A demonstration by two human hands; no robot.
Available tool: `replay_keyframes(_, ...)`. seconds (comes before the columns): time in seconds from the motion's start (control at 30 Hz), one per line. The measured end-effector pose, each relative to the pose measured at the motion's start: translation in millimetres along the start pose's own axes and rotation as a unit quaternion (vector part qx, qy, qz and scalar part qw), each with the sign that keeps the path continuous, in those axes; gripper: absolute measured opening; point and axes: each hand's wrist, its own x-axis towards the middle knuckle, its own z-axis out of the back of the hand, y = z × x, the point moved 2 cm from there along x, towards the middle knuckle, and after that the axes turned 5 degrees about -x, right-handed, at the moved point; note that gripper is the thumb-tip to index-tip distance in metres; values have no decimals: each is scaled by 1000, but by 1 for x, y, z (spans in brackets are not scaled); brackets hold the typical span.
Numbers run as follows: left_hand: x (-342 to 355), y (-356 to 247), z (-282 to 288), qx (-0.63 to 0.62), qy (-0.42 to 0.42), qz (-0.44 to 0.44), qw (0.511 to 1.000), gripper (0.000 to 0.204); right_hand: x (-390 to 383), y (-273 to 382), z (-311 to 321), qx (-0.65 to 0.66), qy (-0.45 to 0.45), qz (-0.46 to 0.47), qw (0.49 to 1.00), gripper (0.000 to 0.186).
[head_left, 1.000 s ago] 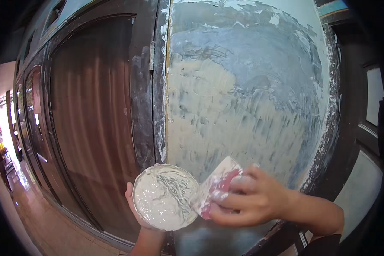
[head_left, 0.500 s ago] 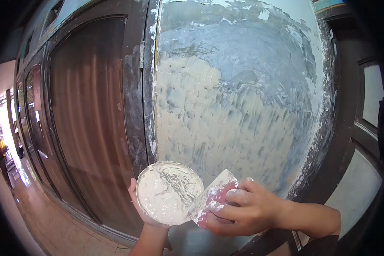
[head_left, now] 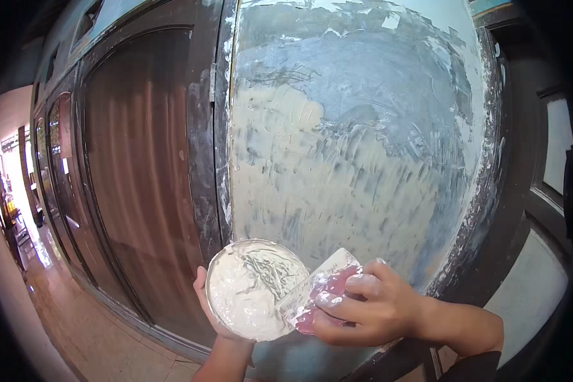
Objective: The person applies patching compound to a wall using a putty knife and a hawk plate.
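A round tub (head_left: 209,294) full of off-white putty (head_left: 243,304) is tilted toward me at the lower middle. My left hand (head_left: 215,320) is closed round its left side and underside, the thumb up along the edge. At the tub's right side, my right hand (head_left: 381,307) grips a putty-smeared scraper with a pinkish-red body (head_left: 335,288). The scraper's lower left end meets the putty near the rim. White smears cover several of my right fingertips. Ahead is a wall panel (head_left: 312,184), its lower part streaked with beige putty and its upper part bare grey-blue.
Left of the panel stands a dark wooden frame with a glazed pane (head_left: 137,159) and brown curtain behind it. A dark panelled door (head_left: 522,254) is on the right. Tiled floor (head_left: 102,331) runs along the left toward a bright opening (head_left: 22,184).
The scraper has shifted slightly at the tub's right side, still touching the putty. Marks in the putty's surface look different. The view has turned a little to the left.
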Motion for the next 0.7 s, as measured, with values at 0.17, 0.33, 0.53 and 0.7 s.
replay_keyframes(0.17, -2, 8, 0, 7, 4, -1, 1000, 74, -6, -3, 2, -9, -11, -7, 1000, 16)
replay_keyframes(0.33, 3, 17, -2, 21, 11, 10, 1000, 75, -8, -6, -5, -4, -21, -12, 1000, 15)
replay_keyframes(0.53, 7, 22, 10, -13, 21, 37, 999, 79, -5, -14, -8, -12, -30, -22, 999, 16)
replay_keyframes(0.7, 14, 17, 13, 30, -8, 17, 999, 81, 2, -44, -3, -58, -46, -37, 997, 19)
